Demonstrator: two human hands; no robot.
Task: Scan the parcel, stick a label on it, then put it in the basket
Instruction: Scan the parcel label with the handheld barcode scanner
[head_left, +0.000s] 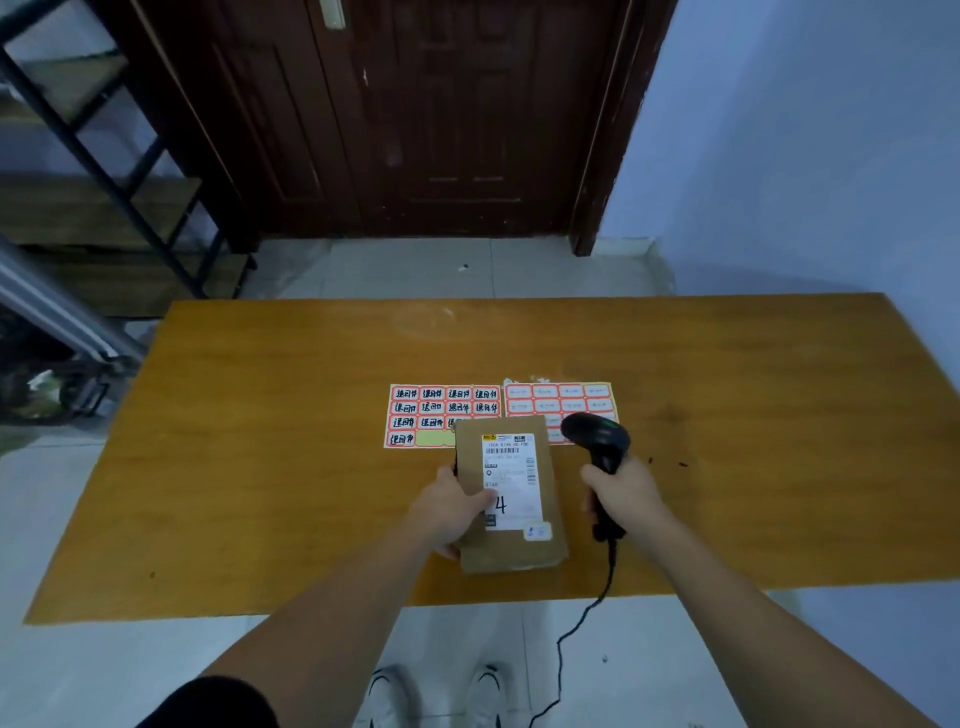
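Note:
A brown cardboard parcel (550, 488) with a white shipping label and barcode on top is held above the near middle of the wooden table (260, 441). My left hand (452, 512) grips its left edge, thumb on the white label. My right hand (626, 493) holds a black barcode scanner (597, 439) just right of the parcel, head towards the label's upper end, cable hanging off the table's front edge. Two sticker sheets lie behind the parcel: a left sheet (441, 410) with red-bordered handwritten labels and a right sheet (561, 402) with fainter ones. No basket is in view.
A dark wooden door (441, 119) stands beyond the table's far edge. A metal shelf rack (93, 171) stands at the left. A blue wall runs along the right. My white shoes (436, 696) show on the tiled floor under the front edge.

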